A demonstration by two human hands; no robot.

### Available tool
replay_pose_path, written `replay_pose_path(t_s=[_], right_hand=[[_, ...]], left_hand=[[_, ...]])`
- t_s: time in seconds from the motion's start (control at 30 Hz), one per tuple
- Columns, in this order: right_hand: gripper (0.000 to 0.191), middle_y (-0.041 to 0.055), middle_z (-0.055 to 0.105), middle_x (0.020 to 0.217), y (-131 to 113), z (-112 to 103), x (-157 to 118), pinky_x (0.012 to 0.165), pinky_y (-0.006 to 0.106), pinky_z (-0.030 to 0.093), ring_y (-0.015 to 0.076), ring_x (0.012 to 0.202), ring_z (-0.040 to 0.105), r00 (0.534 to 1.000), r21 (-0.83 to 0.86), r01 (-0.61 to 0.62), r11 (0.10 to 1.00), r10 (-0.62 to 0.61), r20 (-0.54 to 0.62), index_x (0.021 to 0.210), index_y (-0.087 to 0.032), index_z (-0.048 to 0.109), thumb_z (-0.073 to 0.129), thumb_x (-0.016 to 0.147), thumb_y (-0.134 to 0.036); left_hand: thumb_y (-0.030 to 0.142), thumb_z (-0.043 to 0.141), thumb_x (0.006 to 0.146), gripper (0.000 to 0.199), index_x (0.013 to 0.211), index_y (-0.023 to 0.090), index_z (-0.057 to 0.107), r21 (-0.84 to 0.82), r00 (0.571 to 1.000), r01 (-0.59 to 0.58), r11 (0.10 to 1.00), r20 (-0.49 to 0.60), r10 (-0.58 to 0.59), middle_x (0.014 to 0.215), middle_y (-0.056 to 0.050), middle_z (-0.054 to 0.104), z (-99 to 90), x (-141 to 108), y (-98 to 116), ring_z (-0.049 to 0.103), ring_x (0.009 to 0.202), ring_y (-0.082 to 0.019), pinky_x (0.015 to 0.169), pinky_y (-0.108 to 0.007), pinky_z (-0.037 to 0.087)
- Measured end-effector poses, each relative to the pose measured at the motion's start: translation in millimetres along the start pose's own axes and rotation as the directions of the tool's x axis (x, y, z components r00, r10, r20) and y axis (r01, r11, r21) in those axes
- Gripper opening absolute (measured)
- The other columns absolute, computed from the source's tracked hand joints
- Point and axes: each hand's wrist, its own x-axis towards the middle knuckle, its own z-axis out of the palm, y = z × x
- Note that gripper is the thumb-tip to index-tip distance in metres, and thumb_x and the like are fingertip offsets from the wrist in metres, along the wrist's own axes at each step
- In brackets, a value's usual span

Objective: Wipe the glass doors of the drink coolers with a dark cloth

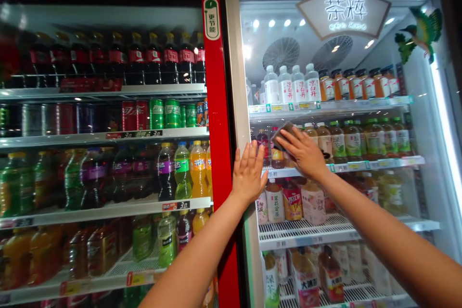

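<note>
Centre frame, the right hand (306,150) holds a grey cloth (283,133) under straight fingers against the glass door (234,72), which screens bottles (338,140); the left hand (248,174), spread and empty, rests at its edge.

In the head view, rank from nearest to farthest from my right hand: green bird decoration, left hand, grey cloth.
1. Grey cloth, under the fingers of your right hand.
2. Left hand, left of the cloth.
3. Green bird decoration, at upper right.
</note>
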Motion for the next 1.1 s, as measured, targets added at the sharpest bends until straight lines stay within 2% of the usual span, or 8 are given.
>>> replay_pose_path(t_s=[0.13,0.27,0.47,0.6,0.73,0.83,0.97,1.1], right_hand=[[0.063,0.0054,0.041,0.163,37.4,-0.8,19.5,0.113,0.062,0.040,0.0358,0.153,0.029,0.969,-0.002,-0.219,0.976,0.217,-0.121,0.159,-0.032,0.035,0.047,0.097,-0.026],[0.063,0.0064,0.040,0.163,30.3,7.1,44.3,0.113,0.065,0.039,0.0392,0.152,0.029,0.956,0.009,-0.235,0.972,0.233,-0.178,0.158,-0.031,0.036,0.049,0.097,-0.030],[0.065,0.0024,0.044,0.161,51.8,1.2,-13.7,0.118,0.060,0.037,0.0342,0.151,0.034,0.995,0.047,0.067,0.997,-0.063,-0.082,0.157,-0.036,0.038,0.050,0.095,-0.025],[0.059,0.0078,0.048,0.158,94.5,-3.5,-18.4,0.117,0.057,0.038,0.0358,0.150,0.035,0.982,0.029,-0.097,0.995,0.100,-0.161,0.155,-0.030,0.044,0.047,0.097,-0.028],[0.058,0.0122,0.047,0.158,100.7,-4.3,11.7,0.113,0.064,0.039,0.0420,0.149,0.034,0.940,0.039,-0.256,0.966,0.259,-0.223,0.154,-0.025,0.046,0.049,0.097,-0.031],[0.063,0.0074,0.044,0.160,95.0,-4.4,6.8,0.113,0.065,0.038,0.0398,0.150,0.034,0.976,0.032,-0.120,0.992,0.124,-0.178,0.156,-0.031,0.042,0.052,0.094,-0.027],[0.065,0.0019,0.045,0.160,120.6,-7.4,-40.2,0.118,0.057,0.037,0.0324,0.151,0.035,0.993,0.005,0.080,0.997,-0.079,-0.084,0.156,-0.036,0.040,0.053,0.094,-0.023],[0.065,0.0030,0.045,0.160,175.8,-17.2,-61.1,0.117,0.057,0.039,0.0320,0.152,0.033,0.990,-0.017,-0.078,0.997,0.075,-0.121,0.157,-0.034,0.037,0.050,0.095,-0.022]], left_hand=[[0.046,0.053,0.096,0.080,0.161,0.012,0.021,0.018,0.999,-0.009,1.000,0.042,0.009,0.167,-0.016,0.028,3.6,12.1,18.4,0.018,0.158,-0.031,0.128,-0.056,0.014],[0.049,0.049,0.097,0.081,0.161,0.009,0.019,0.050,0.998,0.024,0.998,0.052,-0.027,0.168,-0.017,0.026,12.5,23.9,39.1,0.015,0.158,-0.031,0.128,-0.057,0.014],[0.050,0.048,0.097,0.083,0.161,0.008,0.017,0.086,0.998,0.023,0.996,0.058,-0.028,0.169,-0.016,0.023,24.6,30.1,61.3,0.011,0.159,-0.032,0.128,-0.059,0.016],[0.049,0.050,0.096,0.082,0.161,0.010,0.020,0.101,0.999,0.017,0.995,0.046,-0.021,0.169,-0.015,0.025,34.1,34.9,69.9,0.014,0.158,-0.032,0.128,-0.058,0.015],[0.048,0.048,0.097,0.082,0.162,0.009,0.018,0.112,0.998,0.046,0.993,0.045,-0.051,0.168,-0.016,0.026,44.3,45.7,81.8,0.012,0.158,-0.031,0.128,-0.059,0.012],[0.049,0.049,0.097,0.082,0.161,0.009,0.018,0.094,0.998,0.053,0.994,0.011,-0.055,0.167,-0.016,0.028,52.2,54.6,95.0,0.013,0.158,-0.031,0.129,-0.059,0.010],[0.048,0.048,0.098,0.078,0.161,0.009,0.021,0.082,0.999,0.034,0.996,-0.036,-0.031,0.168,-0.015,0.027,63.1,64.7,114.9,0.016,0.158,-0.031,0.129,-0.057,0.007],[0.049,0.047,0.099,0.077,0.161,0.012,0.022,0.080,1.000,0.012,0.997,-0.017,-0.011,0.168,-0.013,0.026,71.4,75.3,132.5,0.017,0.158,-0.030,0.129,-0.056,0.006]])
